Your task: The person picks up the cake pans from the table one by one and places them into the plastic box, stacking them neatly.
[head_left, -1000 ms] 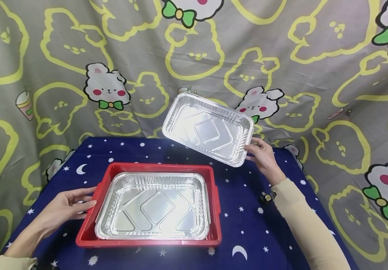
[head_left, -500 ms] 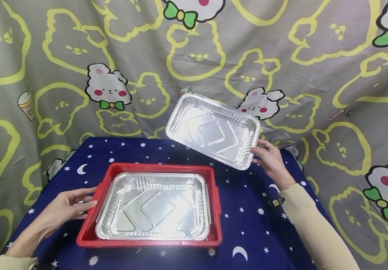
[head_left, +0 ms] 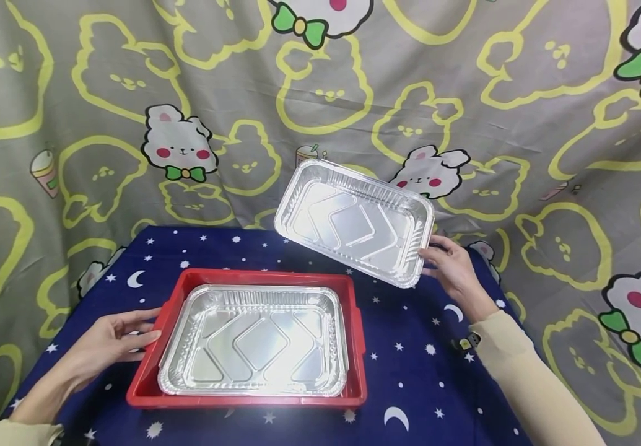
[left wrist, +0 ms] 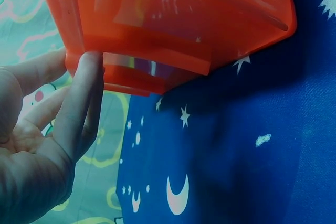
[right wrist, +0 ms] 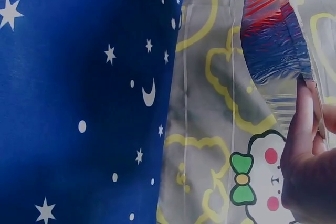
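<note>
A red plastic tray (head_left: 358, 371) is on the dark blue cloth, with a rectangular foil pan (head_left: 261, 347) lying inside it. At the tray's left end, my left hand (head_left: 105, 344) pinches the handle rim between thumb and fingers; the left wrist view shows the fingertips at the tray's outer side (left wrist: 173, 24). My right hand (head_left: 454, 272) holds a second foil pan (head_left: 356, 223) by its right short edge, thumb on one side and fingers partly hidden behind. That pan is raised behind and right of the tray, tilted so its inside faces me.
The blue cloth (head_left: 404, 371) with white moons and stars covers the table. Grey curtains (head_left: 231, 93) printed with yellow outlines and white rabbits hang close behind the table and along both sides.
My right hand has moved to the right and slightly down, carrying the raised foil pan with it. The left hand, red tray and inner pan keep their places.
</note>
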Available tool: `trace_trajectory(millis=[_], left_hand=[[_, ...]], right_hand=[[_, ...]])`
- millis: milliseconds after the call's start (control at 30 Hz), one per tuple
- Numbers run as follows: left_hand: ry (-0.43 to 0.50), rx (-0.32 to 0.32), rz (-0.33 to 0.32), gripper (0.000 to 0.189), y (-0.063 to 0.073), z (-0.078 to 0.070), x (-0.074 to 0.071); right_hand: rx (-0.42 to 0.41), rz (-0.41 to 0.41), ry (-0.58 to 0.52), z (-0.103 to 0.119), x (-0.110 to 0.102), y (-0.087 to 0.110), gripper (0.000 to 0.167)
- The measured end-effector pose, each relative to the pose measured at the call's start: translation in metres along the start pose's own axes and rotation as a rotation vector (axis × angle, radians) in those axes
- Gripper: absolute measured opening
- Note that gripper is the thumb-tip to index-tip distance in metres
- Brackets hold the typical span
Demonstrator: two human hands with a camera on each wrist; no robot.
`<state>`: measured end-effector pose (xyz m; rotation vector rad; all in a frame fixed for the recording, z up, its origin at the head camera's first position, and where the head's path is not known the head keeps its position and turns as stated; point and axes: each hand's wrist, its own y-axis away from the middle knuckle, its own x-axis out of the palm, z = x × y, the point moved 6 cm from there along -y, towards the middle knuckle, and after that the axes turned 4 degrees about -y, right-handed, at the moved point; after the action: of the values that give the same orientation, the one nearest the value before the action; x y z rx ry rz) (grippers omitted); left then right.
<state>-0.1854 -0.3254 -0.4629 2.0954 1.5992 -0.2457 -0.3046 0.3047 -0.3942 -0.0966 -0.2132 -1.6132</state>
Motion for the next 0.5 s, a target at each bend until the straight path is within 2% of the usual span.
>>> trace_trajectory(millis=[233,500], left_hand=[[-0.012,-0.007,0.005,0.075,0.000,-0.001,0.001],[-0.005,-0.012,0.010,0.075,0.000,0.000,0.000]], right_hand=[[0.022,-0.002,0.053,0.006,0.000,0.013,0.031],[0.052,0.032,0.090,0.011,0.003,0.029,0.029]])
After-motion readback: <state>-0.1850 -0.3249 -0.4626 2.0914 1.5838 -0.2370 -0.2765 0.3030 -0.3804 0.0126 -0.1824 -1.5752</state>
